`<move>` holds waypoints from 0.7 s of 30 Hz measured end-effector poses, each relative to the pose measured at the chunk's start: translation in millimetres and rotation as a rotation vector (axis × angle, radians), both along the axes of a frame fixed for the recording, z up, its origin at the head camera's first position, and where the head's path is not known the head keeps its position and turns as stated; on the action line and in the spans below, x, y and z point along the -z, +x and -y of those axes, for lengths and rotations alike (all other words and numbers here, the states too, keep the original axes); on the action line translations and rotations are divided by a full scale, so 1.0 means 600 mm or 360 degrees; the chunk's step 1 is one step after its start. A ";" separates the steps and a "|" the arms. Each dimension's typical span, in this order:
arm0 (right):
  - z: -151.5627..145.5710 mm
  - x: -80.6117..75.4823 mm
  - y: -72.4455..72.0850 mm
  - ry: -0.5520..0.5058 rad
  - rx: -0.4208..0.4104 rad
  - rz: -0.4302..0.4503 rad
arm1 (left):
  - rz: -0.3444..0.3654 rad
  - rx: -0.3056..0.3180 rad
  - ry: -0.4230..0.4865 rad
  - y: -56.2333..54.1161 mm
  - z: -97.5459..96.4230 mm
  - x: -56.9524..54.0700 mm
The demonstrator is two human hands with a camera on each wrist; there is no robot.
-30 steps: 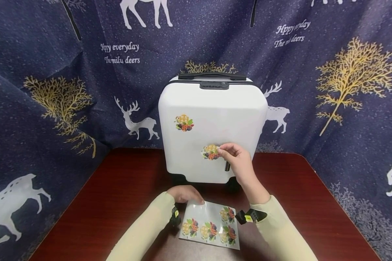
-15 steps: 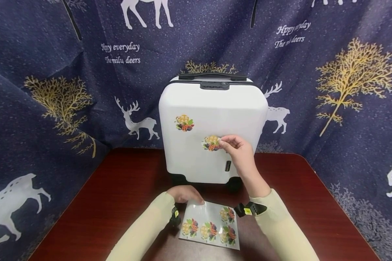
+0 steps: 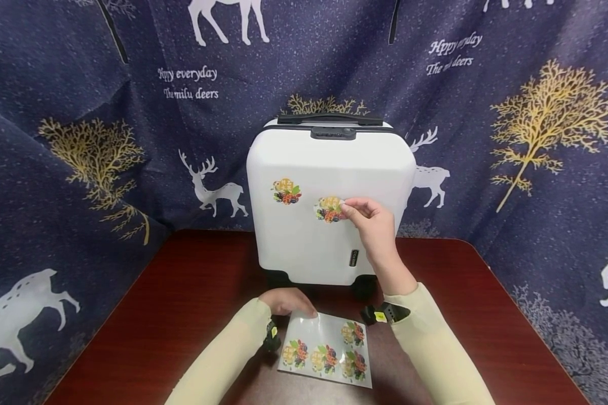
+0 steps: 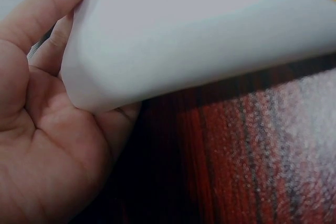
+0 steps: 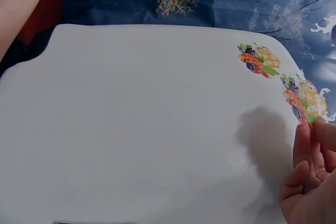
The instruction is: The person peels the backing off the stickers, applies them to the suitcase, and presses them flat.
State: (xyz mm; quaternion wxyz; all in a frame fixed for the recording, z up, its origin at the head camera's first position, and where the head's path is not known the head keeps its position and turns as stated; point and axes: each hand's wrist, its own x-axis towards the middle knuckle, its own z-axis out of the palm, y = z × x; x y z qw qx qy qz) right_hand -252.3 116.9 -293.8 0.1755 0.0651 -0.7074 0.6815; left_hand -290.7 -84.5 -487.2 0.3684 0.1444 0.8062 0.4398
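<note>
My right hand (image 3: 372,222) pinches a fruit sticker (image 3: 327,209) by its right edge, in front of the white suitcase (image 3: 304,247). In the right wrist view, the thumb and fingertips grip one end of the sticker (image 5: 302,100); whether it touches the shell I cannot tell. Another fruit sticker (image 3: 286,191) lies flat on the suitcase's upper left. My left hand (image 3: 287,301) holds the upper left corner of a sticker sheet (image 3: 329,323) on the table. In the left wrist view, the sheet (image 4: 184,51) sits between thumb and fingers, its edge lifted. Several fruit stickers are on the sheet.
The suitcase stands upright on black wheels (image 3: 363,286) on a dark red table (image 3: 202,292). Its black handle (image 3: 329,118) is on top, and a small black badge (image 3: 353,257) is low on the right. A blue patterned cloth (image 3: 208,129) hangs behind.
My right hand has risen with the pinched sticker, from low on the suitcase to nearly the height of the stuck one, uncovering the black badge. The left hand and sheet stay put.
</note>
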 end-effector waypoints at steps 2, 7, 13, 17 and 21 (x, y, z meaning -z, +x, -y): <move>0.002 -0.004 -0.002 0.0006 0.0024 -0.0017 | -0.0001 -0.0002 -0.0003 0.000 0.000 -0.001; 0.005 -0.015 -0.007 0.0035 0.0067 -0.0016 | -0.0009 -0.0015 -0.0016 0.002 0.001 -0.001; 0.006 -0.022 -0.013 0.0068 0.0097 -0.0079 | -0.0011 -0.0017 -0.0026 0.002 0.001 -0.001; 0.008 -0.025 -0.015 0.0111 0.0124 -0.0125 | -0.0006 -0.0011 -0.0032 0.003 0.001 -0.001; 0.009 -0.028 -0.016 0.0152 0.0172 -0.0159 | -0.0014 -0.0008 -0.0031 0.004 0.000 -0.001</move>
